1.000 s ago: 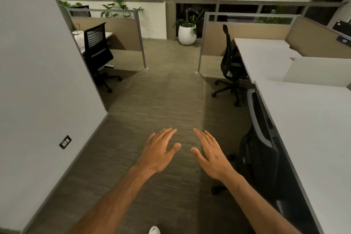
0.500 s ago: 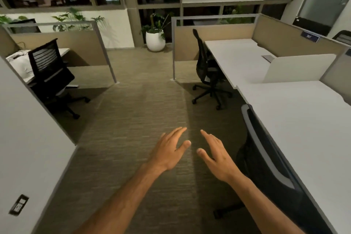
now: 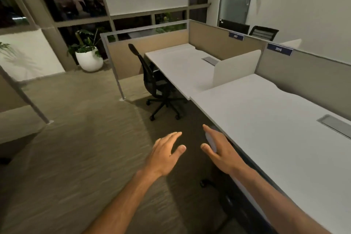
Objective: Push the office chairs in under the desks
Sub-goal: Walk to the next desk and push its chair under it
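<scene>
My left hand (image 3: 165, 154) and my right hand (image 3: 218, 148) are stretched out in front of me, fingers apart and holding nothing. The near black office chair (image 3: 209, 139) is tucked against the near white desk (image 3: 284, 138). Only its grey backrest rim and a caster show, under my right hand and forearm. Whether the hand touches the backrest I cannot tell. A second black mesh chair (image 3: 152, 80) stands at the far white desk (image 3: 180, 62), its seat partly under the desktop and its back and wheeled base out in the aisle.
A low white divider (image 3: 235, 68) separates the two desks, with tan partitions (image 3: 218, 42) behind them. A partition post (image 3: 116, 74) stands left of the far chair. A white potted plant (image 3: 89, 59) sits by the window. Another partition leg (image 3: 28, 104) is at the left. Carpeted aisle lies between.
The view has swung right toward the desks. My right hand has moved over the near chair's backrest rim, and my left hand has followed beside it. Both stay open.
</scene>
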The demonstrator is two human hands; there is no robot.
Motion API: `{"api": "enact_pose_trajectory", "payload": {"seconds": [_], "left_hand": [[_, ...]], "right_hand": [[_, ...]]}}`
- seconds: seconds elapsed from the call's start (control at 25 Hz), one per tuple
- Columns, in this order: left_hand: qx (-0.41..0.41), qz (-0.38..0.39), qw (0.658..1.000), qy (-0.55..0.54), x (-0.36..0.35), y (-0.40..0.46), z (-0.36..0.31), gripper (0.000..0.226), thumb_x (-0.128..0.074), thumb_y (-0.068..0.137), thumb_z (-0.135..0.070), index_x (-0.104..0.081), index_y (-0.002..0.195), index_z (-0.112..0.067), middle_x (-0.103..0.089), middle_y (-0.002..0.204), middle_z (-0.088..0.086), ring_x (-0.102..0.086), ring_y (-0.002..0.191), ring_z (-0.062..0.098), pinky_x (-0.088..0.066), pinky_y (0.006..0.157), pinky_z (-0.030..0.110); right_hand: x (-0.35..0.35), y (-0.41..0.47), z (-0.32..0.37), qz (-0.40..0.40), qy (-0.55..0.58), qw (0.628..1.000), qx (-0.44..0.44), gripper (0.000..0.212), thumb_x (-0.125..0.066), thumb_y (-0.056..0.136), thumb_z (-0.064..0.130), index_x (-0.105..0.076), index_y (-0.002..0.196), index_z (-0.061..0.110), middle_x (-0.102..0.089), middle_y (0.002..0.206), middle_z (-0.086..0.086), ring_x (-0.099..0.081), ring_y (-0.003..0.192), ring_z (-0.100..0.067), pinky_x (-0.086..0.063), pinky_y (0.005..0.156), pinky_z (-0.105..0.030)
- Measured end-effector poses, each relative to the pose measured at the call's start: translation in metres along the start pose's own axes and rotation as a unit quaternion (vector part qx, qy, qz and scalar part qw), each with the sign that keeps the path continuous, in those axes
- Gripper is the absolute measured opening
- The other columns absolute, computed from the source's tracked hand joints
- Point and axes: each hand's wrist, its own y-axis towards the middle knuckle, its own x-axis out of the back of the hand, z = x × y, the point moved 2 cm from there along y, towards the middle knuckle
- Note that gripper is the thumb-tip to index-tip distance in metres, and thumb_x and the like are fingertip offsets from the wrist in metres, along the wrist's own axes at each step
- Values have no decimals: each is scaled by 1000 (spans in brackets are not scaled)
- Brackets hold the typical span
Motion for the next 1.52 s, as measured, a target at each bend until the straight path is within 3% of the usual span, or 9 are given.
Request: {"api": "enact_pose_trajectory", "payload": {"seconds": [0.08, 0.2, 0.36, 0.6, 0.8, 1.0, 1.12, 1.32, 1.52], "left_hand": [[-16, 14, 1000, 0, -2, 38, 0, 56, -41, 102, -57, -35, 153, -34, -37, 158, -10, -30, 144, 10, -24, 119, 40], [-44, 56, 997, -2, -17, 88, -14, 56, -42, 101, -58, -34, 153, -38, -37, 158, -11, -31, 145, 14, -30, 117, 40], [-144, 131, 980, -33, -54, 133, -57, 54, -48, 100, -55, -36, 151, -40, -40, 156, -11, -33, 144, 14, -33, 115, 38], [-293, 234, 927, -22, -83, 165, -95, 60, -43, 99, -60, -33, 154, -38, -36, 159, -12, -33, 145, 13, -32, 119, 40], [-355, 282, 891, -29, -96, 171, -67, 62, -43, 99, -62, -35, 153, -35, -40, 157, -11, -36, 143, 12, -31, 117, 36], [-384, 302, 872, -19, -102, 162, -31, 61, -47, 100, -56, -37, 153, -28, -43, 155, -5, -37, 143, 14, -32, 118, 38], [-427, 296, 853, 56, -108, 168, -20, 64, -40, 102, -58, -28, 157, -29, -30, 163, -3, -19, 151, 16, -15, 124, 45], [-441, 328, 820, 159, -137, 184, -9, 66, -25, 102, -63, -13, 160, -34, -11, 168, -2, 0, 154, 19, 1, 123, 51], [-439, 336, 813, 185, -163, 191, -3, 75, -1, 90, -79, -4, 158, -46, -7, 169, -5, 5, 154, 21, 16, 116, 54]], "right_hand": [[12, 9, -16, -35, -2, 999, -27, 65, -42, 98, 66, -21, 155, 43, -29, 155, 23, -25, 139, 10, -29, 115, -31], [32, 4, -38, -84, -17, 994, -73, 66, -37, 94, 72, -22, 153, 46, -30, 155, 23, -23, 134, 18, -31, 116, -30], [53, -27, -65, -147, -28, 974, -173, 69, -31, 91, 81, -13, 152, 54, -26, 163, 17, -28, 145, -4, -27, 118, -35], [49, -88, -59, -270, -33, 910, -313, 67, -37, 92, 77, -10, 151, 59, -30, 161, 18, -31, 144, -6, -36, 116, -39], [14, -114, -37, -323, -35, 864, -384, 69, -40, 91, 77, -12, 151, 59, -32, 159, 20, -29, 141, 1, -31, 113, -32], [-31, -121, -19, -312, -38, 851, -422, 68, -47, 98, 59, -18, 157, 43, -30, 162, 12, -26, 147, -7, -33, 119, -41], [-39, -124, -18, -310, -105, 833, -446, 67, -45, 100, 56, -22, 158, 32, -35, 161, 4, -29, 147, -15, -35, 116, -53], [-52, -139, -37, -204, -164, 790, -554, 66, -26, 102, 61, -8, 160, 36, -6, 170, 2, 1, 156, -21, -1, 122, -61], [-53, -143, -55, -95, -205, 790, -570, 64, -8, 97, 71, 4, 156, 49, 7, 169, 4, 12, 155, -24, 12, 118, -65]]}}
